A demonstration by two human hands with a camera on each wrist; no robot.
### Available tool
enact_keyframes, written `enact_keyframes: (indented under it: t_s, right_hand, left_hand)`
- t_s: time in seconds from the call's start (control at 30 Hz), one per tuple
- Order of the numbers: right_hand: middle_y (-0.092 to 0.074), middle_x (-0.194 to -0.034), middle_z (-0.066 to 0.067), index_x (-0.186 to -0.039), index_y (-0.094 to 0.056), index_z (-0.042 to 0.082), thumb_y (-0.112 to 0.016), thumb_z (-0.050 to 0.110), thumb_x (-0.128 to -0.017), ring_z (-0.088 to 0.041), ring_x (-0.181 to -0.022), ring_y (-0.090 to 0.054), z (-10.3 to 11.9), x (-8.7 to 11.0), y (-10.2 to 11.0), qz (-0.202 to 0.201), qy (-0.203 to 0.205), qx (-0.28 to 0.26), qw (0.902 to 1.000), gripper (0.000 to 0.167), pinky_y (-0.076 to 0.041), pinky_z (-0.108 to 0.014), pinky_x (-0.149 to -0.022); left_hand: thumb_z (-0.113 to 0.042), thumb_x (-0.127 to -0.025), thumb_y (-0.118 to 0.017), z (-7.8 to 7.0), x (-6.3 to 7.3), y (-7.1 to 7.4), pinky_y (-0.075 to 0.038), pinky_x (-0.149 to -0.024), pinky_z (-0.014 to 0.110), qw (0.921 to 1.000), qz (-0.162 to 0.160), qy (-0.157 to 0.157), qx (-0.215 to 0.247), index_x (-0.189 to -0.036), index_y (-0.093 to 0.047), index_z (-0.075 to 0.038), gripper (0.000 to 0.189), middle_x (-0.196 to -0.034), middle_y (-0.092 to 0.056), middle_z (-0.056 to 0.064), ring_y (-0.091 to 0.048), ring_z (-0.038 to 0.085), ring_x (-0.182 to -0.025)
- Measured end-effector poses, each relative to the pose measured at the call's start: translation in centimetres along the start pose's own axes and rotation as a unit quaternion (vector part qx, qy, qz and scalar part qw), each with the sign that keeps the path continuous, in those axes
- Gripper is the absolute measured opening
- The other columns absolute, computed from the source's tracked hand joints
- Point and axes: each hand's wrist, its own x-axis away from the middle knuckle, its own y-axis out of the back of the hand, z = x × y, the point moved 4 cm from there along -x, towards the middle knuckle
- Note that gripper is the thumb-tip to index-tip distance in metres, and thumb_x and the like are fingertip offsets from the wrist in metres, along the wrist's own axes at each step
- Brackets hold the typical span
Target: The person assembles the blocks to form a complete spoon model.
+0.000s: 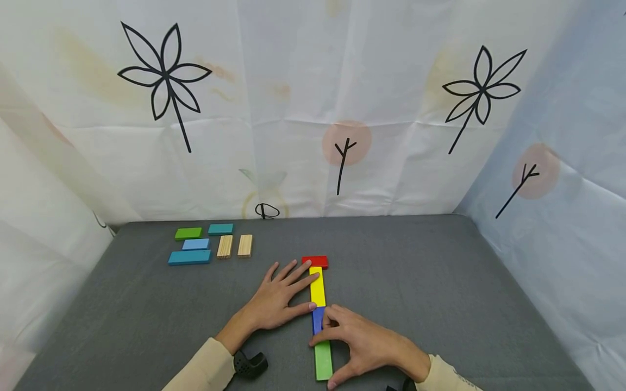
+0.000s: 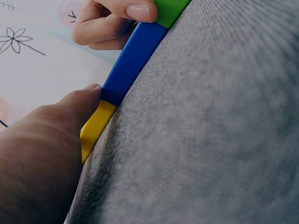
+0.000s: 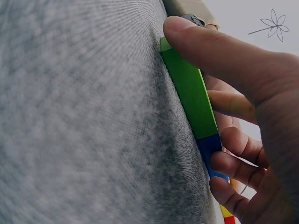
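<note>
Right hand [image 1: 363, 338] grips green block [image 1: 323, 363], my side of blue block [image 1: 317, 319]! Beyond it, my spread left hand [image 1: 277, 302] touches yellow block [image 1: 317, 291].

Blue blk [image 1: 317, 320] pt. hidden by hands [image 1: 364, 338], sleeves [image 1: 202, 369] cut off

Blocks [image 1: 318, 293] show red, yellow, blue, green — the cloth [image 1: 415, 282] grey

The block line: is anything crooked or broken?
Only the red block looks different: it lies crosswise at the far end, while the yellow block, blue block and green block run lengthwise. I see nothing broken.
</note>
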Motion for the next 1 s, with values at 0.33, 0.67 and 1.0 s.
enact_keyframes:
  t_s: [0.33,0.67,1.0]
  right_hand:
    - [-0.045,-0.114,0.012,-0.136,-0.064,0.03,-0.083,0.053,-0.081,-0.003,-0.1,-0.04,0.0,0.0,0.3,0.001,-0.011,-0.015,0.9998,0.063,-0.038,-0.018,-0.083]
    - [-0.054,-0.112,0.0,-0.135,-0.066,0.02,-0.087,0.045,-0.079,-0.01,-0.102,-0.048,-1.4,0.1,2.4,-0.114,-0.045,-0.034,0.9919,0.065,-0.044,-0.027,-0.083]
    - [-0.051,-0.132,0.005,-0.139,-0.063,0.015,-0.087,0.048,-0.078,-0.013,-0.118,-0.047,-3.3,-0.3,3.6,-0.155,-0.109,0.007,0.9819,0.073,-0.049,-0.043,-0.095]
  left_hand:
    - [-0.065,-0.1,-0.045,0.0,-0.2,0.2,-0.007,-0.117,0.067,1.0,-0.001,0.0,-0.006,-0.159,-0.038,-0.031,0.068,-0.168,-0.023,-0.004,-0.02,0.032,-0.153]
    - [-0.066,-0.1,-0.044,0.1,0.0,0.0,-0.006,-0.117,0.067,1.0,0.003,0.001,0.0,-0.158,-0.038,-0.032,0.067,-0.168,-0.023,-0.004,-0.019,0.031,-0.154]
    - [-0.067,-0.1,-0.044,0.1,0.0,0.0,-0.004,-0.118,0.066,1.0,0.006,0.005,0.0,-0.159,-0.036,-0.033,0.069,-0.168,-0.021,-0.005,-0.017,0.029,-0.154]
